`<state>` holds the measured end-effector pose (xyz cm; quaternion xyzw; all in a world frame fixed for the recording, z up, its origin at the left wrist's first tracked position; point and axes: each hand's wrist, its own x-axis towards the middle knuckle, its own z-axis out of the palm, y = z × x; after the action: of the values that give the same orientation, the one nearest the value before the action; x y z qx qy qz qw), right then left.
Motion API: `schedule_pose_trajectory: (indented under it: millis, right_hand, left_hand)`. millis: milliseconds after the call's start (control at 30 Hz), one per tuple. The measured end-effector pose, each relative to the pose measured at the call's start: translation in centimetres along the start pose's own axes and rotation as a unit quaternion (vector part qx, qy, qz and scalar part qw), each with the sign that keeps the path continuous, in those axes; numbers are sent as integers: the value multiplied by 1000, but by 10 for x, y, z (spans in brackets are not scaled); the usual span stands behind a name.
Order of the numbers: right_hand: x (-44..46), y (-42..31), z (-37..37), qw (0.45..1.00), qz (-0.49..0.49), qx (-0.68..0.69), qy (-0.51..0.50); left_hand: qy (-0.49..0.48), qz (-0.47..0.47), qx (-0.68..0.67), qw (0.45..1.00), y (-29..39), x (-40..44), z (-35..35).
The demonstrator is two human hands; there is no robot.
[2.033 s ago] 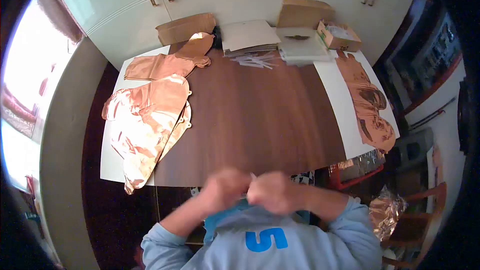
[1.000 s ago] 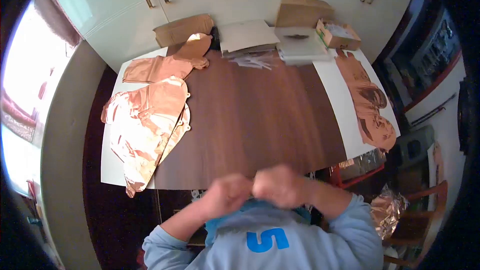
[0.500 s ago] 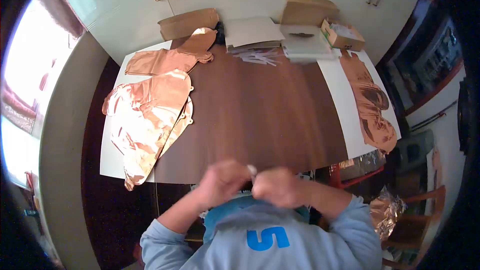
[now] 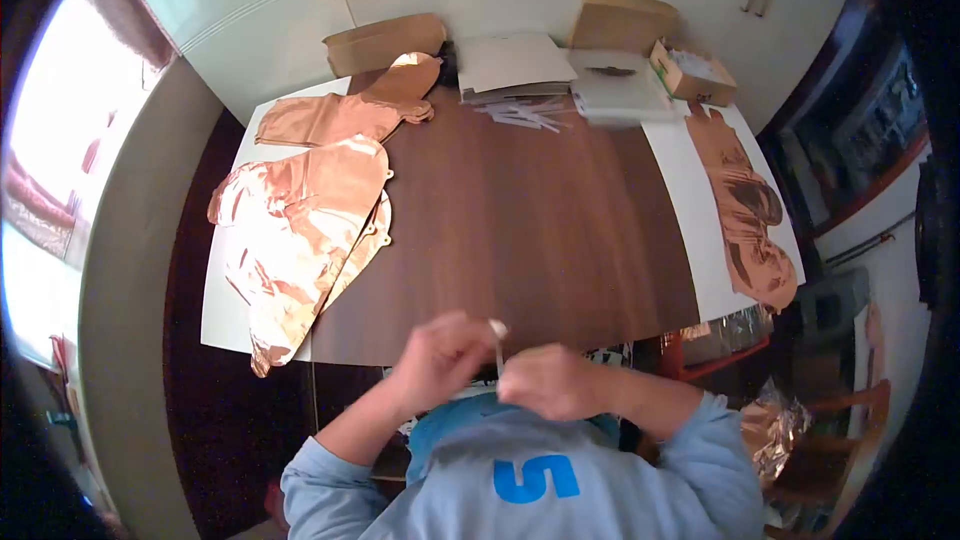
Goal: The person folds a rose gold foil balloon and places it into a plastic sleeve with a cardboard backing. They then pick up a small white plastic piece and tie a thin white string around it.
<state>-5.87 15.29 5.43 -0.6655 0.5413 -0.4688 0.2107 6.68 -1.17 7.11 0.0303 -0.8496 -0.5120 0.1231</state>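
Close to my body, at the front edge of the brown table (image 4: 530,230), my left hand (image 4: 440,360) is closed on a thin white strip (image 4: 499,345). The strip runs down from its fingertips to my right hand (image 4: 550,382), which is also closed on it. The hands are a little apart, with the strip between them. What the strip is exactly is too small to tell. On the left of the table lie shiny copper-coloured foil pieces (image 4: 300,225), partly overlapping, with more folded foil (image 4: 340,115) behind them.
Farther back are white strips (image 4: 522,115), a stack of pale sheets (image 4: 515,65), a clear plastic stack (image 4: 620,90) and a small box (image 4: 692,72). Copper foil (image 4: 745,210) lies along the right side. A red-edged crate (image 4: 715,345) and a chair (image 4: 830,440) stand at the right.
My hands have moved slightly apart, the left one a little higher, and more of the white strip shows between them. The view has shifted slightly; the foil and boxes lie as before.
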Motion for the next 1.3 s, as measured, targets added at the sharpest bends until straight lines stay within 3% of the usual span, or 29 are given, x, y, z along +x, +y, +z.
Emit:
schedule_pose_trajectory:
  millis: [100, 200, 233, 367, 500, 600, 633, 733, 767, 867, 900, 1000, 1133, 1167, 1233, 1300]
  right_hand:
    - [16, 2, -36, 987, 77, -52, 130]
    - [1, 17, 4, 998, -32, -49, -18]
    - [-1, 6, 7, 999, -32, -24, -15]
    - [17, 8, -39, 986, 38, -104, 123]
    - [-1, 8, 6, 999, -22, 13, 22]
    - [18, 5, -30, 992, -4, -50, 112]
    - [21, 13, -35, 987, 8, -78, 140]
    - [-5, 39, 12, 996, -10, -62, 69]
    - [-14, 35, 23, 994, -67, -88, 10]
    - [7, 14, -2, 981, -76, -137, 111]
    - [15, 12, -18, 977, -46, -156, 139]
    - [7, 37, -12, 991, 46, -99, 78]
    - [6, 14, 9, 995, 5, -48, 93]
    - [11, 16, -1, 991, 4, -82, 102]
    - [16, 22, -22, 981, 6, -154, 121]
    - [7, 38, -11, 990, 73, -48, 108]
  left_hand:
    - [-99, 24, -119, 988, 14, -7, 15]
    - [24, -2, -60, 998, 10, 0, -6]
    - [34, -56, -28, 997, 3, 5, -4]
    - [-92, -17, -159, 983, 9, -6, 19]
    - [28, -111, -143, 983, -5, 3, 4]
    - [-25, 6, -132, 991, -13, -6, 31]
    - [-61, -7, -142, 988, -5, -6, 30]
    - [27, -90, -258, 962, -7, -7, 12]
    - [90, -153, -362, 915, -12, -4, 12]
    - [82, -48, -152, 984, -17, -6, 30]
    - [8, -48, -167, 985, -12, -8, 34]
    - [1, -139, -279, 950, 5, -9, 19]
    - [70, -218, -367, 902, -13, -4, 29]
    - [67, -139, -240, 958, -21, -8, 33]
    - [31, -153, -232, 960, -20, -11, 34]
    - [24, -162, -287, 944, -13, -9, 35]
